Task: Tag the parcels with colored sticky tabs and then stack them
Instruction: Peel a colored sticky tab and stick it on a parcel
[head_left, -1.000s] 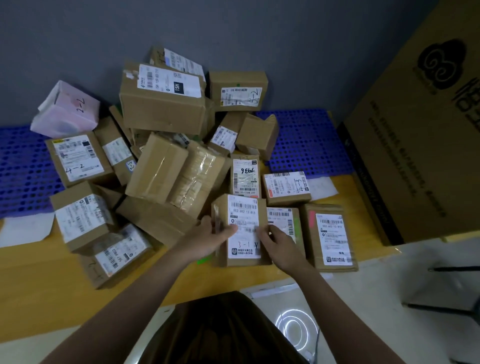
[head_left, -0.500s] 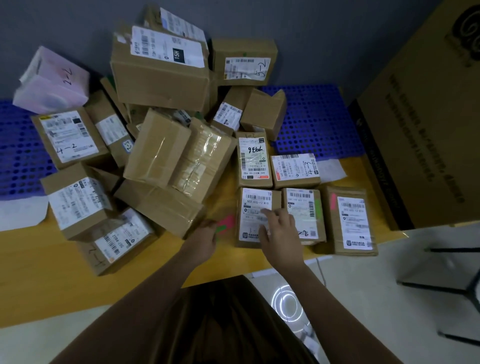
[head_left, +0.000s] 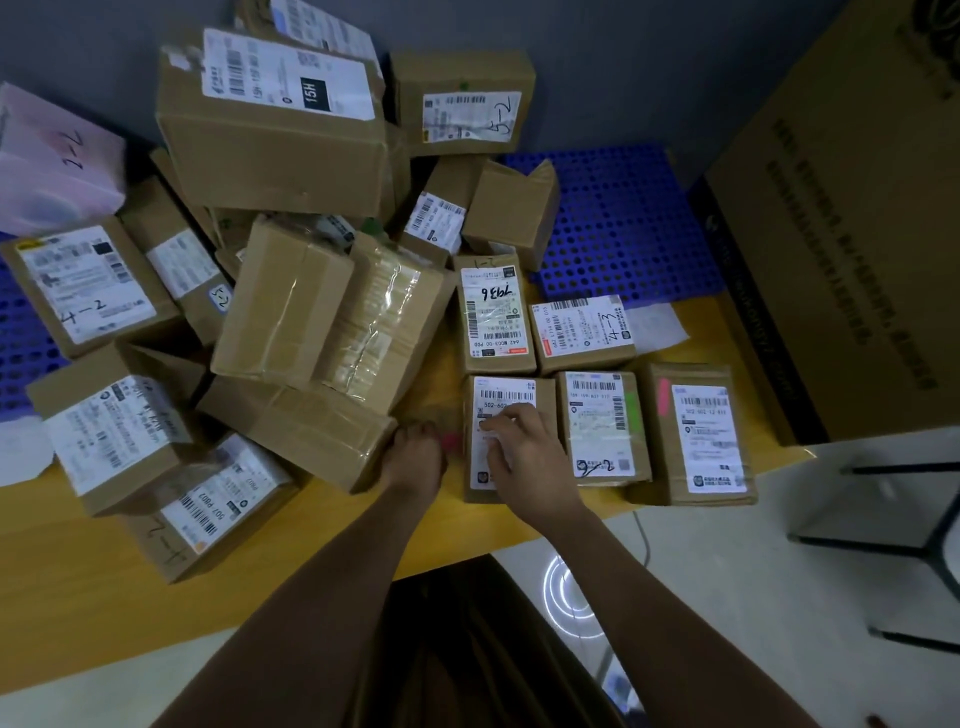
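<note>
A small brown parcel (head_left: 506, 397) with a white label lies flat on the yellow table (head_left: 260, 561). My right hand (head_left: 522, 452) rests on its label with fingers spread. Just left of it my left hand (head_left: 415, 454) curls down over the sticky tabs (head_left: 451, 442); only a pink edge shows. To the right lie a parcel with a green tab (head_left: 602, 431) and a parcel with a pink tab (head_left: 698, 436). Behind them sit two more labelled parcels (head_left: 496, 317) (head_left: 582, 330).
A loose pile of parcels (head_left: 291, 312) fills the left and back, one corner beside my left hand. A pink package (head_left: 52, 161) lies far left on the blue perforated mat (head_left: 623, 223). A big carton (head_left: 841, 234) stands right; a black stool (head_left: 904, 514) is below it.
The parcel held tilted by both hands now lies flat beside the green-tabbed one. My left hand left it and moved onto the sticky tabs. My right hand stayed on its label.
</note>
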